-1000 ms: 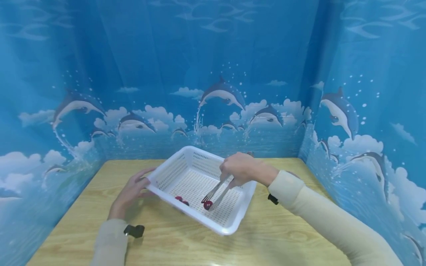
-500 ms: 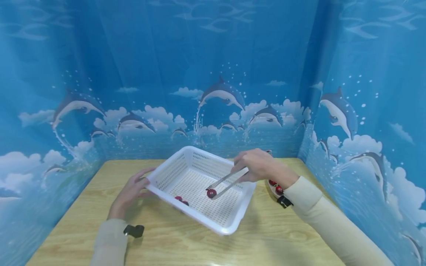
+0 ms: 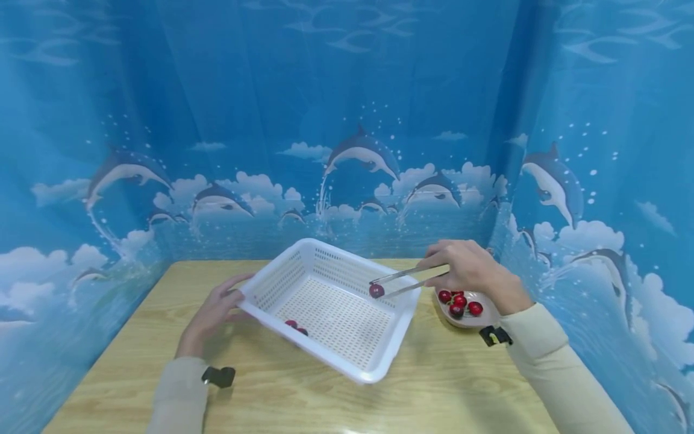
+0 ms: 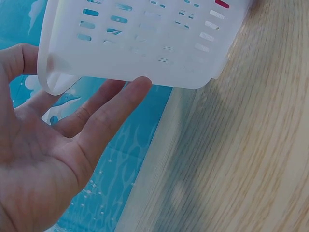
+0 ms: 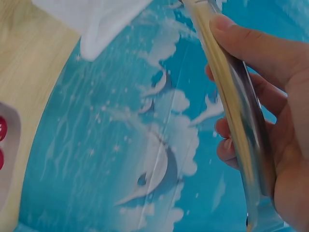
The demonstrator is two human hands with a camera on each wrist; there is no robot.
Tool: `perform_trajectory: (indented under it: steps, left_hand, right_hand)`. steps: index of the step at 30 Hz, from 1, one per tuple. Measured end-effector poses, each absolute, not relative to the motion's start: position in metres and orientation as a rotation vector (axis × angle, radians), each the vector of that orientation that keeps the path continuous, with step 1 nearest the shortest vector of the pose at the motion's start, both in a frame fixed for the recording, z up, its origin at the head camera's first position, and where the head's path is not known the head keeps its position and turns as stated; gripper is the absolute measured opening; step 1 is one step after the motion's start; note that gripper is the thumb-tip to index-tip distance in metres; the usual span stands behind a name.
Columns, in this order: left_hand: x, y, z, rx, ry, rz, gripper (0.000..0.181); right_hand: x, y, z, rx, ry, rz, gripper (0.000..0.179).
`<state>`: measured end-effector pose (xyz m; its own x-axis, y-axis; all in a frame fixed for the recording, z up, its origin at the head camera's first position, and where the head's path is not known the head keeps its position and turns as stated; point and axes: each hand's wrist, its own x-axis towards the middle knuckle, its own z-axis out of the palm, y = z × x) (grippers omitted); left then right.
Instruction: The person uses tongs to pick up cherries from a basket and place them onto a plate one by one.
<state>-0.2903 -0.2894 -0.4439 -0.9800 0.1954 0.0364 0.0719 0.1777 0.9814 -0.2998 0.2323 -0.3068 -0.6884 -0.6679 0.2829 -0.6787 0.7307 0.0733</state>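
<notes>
A white perforated plastic basket (image 3: pixel 336 295) sits at the middle of the wooden table. My left hand (image 3: pixel 215 310) grips its left corner; in the left wrist view the thumb and fingers (image 4: pixel 118 108) lie around the rim and against the wall. Metal tongs (image 3: pixel 412 283) are in my right hand (image 3: pixel 461 265), and a dark red cherry (image 3: pixel 376 291) is pinched between their tips over the basket's right part. Two more cherries (image 3: pixel 295 327) lie by the near wall inside. In the right wrist view my thumb and fingers wrap the tongs (image 5: pixel 236 106).
Right of the basket, partly under my right hand, stands a pale shallow dish (image 3: pixel 461 322) holding several red cherries (image 3: pixel 459 301). Blue dolphin-printed curtains (image 3: pixel 347 120) enclose the wooden table (image 3: pixel 271 386) at the back and both sides.
My right hand has lifted the cherry with the tongs from the basket's floor and carried it right and back, uncovering the dish. My left hand and the basket have stayed put.
</notes>
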Motion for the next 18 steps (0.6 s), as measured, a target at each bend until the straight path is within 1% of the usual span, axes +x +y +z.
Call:
perform_trajectory:
  steps: [4, 11, 18]
  left_hand:
    - [-0.29, -0.289, -0.444, 0.252, 2.334, 1.934, 0.058]
    - [-0.29, -0.288, -0.444, 0.248, 2.337, 1.93, 0.059]
    - [-0.29, -0.289, -0.445, 0.262, 2.344, 1.922, 0.059]
  right_hand:
    - [-0.298, 0.254, -0.312, 0.999, -2.612, 0.053, 0.034]
    - [-0.29, 0.289, -0.319, 0.944, -2.569, 0.06, 0.029]
    - [-0.276, 0.331, -0.327, 0.827, -2.579, 0.137, 0.033]
